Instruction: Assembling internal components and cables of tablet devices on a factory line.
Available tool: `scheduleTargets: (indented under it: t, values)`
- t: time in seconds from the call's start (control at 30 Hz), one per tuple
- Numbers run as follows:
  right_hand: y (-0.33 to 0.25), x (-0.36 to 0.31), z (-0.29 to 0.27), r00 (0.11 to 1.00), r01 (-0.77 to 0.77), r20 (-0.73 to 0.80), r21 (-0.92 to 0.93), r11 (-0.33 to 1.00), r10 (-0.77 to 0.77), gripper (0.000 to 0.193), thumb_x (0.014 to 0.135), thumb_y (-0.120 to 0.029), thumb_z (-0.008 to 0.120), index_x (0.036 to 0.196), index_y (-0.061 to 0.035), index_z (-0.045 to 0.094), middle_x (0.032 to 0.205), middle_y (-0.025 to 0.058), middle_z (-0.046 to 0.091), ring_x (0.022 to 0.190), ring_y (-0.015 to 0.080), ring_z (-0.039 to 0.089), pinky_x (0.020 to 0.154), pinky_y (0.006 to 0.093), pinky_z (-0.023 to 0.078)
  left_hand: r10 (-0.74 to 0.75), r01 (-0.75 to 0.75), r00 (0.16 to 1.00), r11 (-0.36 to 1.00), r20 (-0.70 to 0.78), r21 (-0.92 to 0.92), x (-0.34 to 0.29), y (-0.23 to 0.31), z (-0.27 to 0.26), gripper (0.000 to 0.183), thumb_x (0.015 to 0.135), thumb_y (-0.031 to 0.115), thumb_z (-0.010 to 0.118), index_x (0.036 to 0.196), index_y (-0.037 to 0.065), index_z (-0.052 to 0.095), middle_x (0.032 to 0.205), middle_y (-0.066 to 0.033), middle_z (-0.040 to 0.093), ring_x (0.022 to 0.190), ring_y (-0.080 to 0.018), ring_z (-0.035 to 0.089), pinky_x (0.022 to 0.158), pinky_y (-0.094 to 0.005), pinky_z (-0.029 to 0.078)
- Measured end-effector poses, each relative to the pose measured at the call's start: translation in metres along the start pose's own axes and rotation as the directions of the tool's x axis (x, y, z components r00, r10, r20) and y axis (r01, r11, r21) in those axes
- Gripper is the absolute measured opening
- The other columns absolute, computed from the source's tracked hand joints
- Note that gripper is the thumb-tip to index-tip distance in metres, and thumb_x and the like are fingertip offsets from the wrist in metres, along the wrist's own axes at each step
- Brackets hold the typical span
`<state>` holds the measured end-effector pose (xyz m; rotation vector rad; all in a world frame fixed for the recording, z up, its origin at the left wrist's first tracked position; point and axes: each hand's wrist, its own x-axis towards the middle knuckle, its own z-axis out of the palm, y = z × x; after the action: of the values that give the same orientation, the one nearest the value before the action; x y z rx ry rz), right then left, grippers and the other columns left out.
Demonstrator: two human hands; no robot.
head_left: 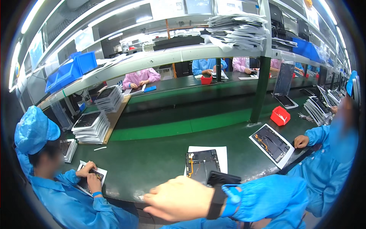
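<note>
My right hand (179, 198) reaches leftward across the near edge of the bench, back of the hand up. Its fingertips show at the left, somewhat apart, and nothing shows in them; the palm side is hidden. A black strap with a dark box-shaped device (224, 178) is round my wrist, below a blue sleeve. Just beyond the hand lies an opened tablet housing (207, 162) with an orange flex cable, on a white sheet (222, 152). My hand and the wrist device cover its near part. My left hand is out of view.
At left, a co-worker's hands work on a small device (97, 174). Another opened tablet (272, 143) lies at right beside a co-worker's fist. Behind it stands a red bin (280, 115). Stacked tablets (91, 128) stand at back left. A green post (260, 89) supports the shelf.
</note>
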<state>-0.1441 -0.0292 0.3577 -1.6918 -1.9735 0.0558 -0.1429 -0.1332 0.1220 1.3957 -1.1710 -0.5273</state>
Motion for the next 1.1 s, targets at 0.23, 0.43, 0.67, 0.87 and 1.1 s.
scheduleTargets:
  t: [0.23,0.43,0.67,0.87,1.1]
  values:
    - [0.037,-0.072,-0.034,0.912,-0.37,0.275,0.233,0.899,0.304,0.037,0.105,-0.041,0.062,0.098,-0.0063,0.073,0.073,0.013,0.071,0.068,0.034,0.07,0.065,0.0424,0.056,-0.097,0.097,0.995,0.995,-0.032,-0.016,-0.026,0.001,-0.005,0.039,0.106,0.031,0.058,0.135,0.007,0.067,0.139,-0.0203,0.057,0.133,-0.0386,0.053,0.112,-0.0426,0.044]
    - [0.048,-0.132,-0.037,0.758,-0.643,0.47,0.42,0.641,0.452,0.036,0.107,-0.04,0.064,0.116,-0.0062,0.075,0.087,0.0059,0.076,0.075,0.014,0.069,0.073,0.0299,0.055,-0.161,0.159,0.986,0.986,-0.049,-0.041,-0.039,-0.003,-0.006,0.038,0.105,0.03,0.059,0.133,0.006,0.067,0.136,-0.0196,0.059,0.13,-0.0383,0.055,0.111,-0.0425,0.045]
    - [0.051,-0.209,0.009,0.65,-0.729,0.618,0.672,0.133,0.442,0.03,0.105,-0.02,0.067,0.125,0.0015,0.07,0.107,0.0061,0.075,0.099,0.0104,0.065,0.09,0.028,0.053,-0.193,0.189,0.98,0.98,-0.057,-0.068,-0.045,-0.008,-0.01,0.036,0.104,0.029,0.061,0.13,0.006,0.068,0.134,-0.0189,0.061,0.127,-0.038,0.057,0.109,-0.0423,0.047]
    - [0.05,-0.258,0.072,0.658,-0.549,0.594,0.799,-0.244,0.463,0.037,0.108,-0.022,0.062,0.136,0.002,0.062,0.126,0.0046,0.069,0.115,0.0139,0.061,0.101,0.0316,0.049,-0.17,0.168,0.985,0.981,-0.013,-0.102,-0.044,-0.016,-0.008,0.035,0.103,0.029,0.062,0.128,0.005,0.069,0.131,-0.0183,0.062,0.124,-0.0378,0.059,0.107,-0.0421,0.048]
    - [0.036,-0.266,0.104,0.642,-0.383,0.383,0.911,-0.155,0.664,0.045,0.11,-0.03,0.057,0.143,0.0,0.056,0.138,0.0102,0.063,0.132,0.0218,0.056,0.113,0.037,0.043,-0.168,0.172,0.985,0.977,0.038,-0.124,-0.055,-0.039,0.012,0.034,0.103,0.028,0.064,0.126,0.005,0.07,0.128,-0.0175,0.064,0.121,-0.0374,0.062,0.106,-0.0419,0.05]
